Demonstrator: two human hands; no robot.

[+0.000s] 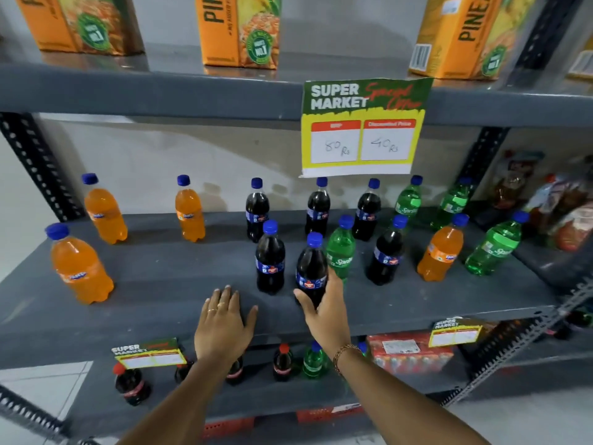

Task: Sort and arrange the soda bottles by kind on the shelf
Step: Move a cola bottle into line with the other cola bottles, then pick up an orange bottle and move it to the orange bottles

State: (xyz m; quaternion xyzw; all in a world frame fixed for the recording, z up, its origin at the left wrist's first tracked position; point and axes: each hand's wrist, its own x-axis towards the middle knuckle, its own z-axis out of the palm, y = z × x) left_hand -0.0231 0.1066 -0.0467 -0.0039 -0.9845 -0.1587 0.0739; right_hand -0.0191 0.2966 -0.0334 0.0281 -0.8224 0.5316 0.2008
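My right hand [327, 311] grips the lower body of a dark cola bottle [311, 268] with a blue cap, standing upright near the front of the grey middle shelf [160, 277]. My left hand [223, 322] lies flat and open on the shelf's front edge, just left of it. Another cola bottle [270, 258] stands close behind my left hand. Three orange soda bottles [80, 268] stand on the left part of the shelf. Several colas, green soda bottles [340, 248] and one orange bottle [441, 252] are mixed together on the right.
A special-offer price sign [362, 126] hangs from the upper shelf above the colas. Pineapple juice cartons [239, 30] stand on top. Snack packets [564, 213] fill the right end. Below are small red-capped colas [131, 385], a green bottle and a red box [410, 351].
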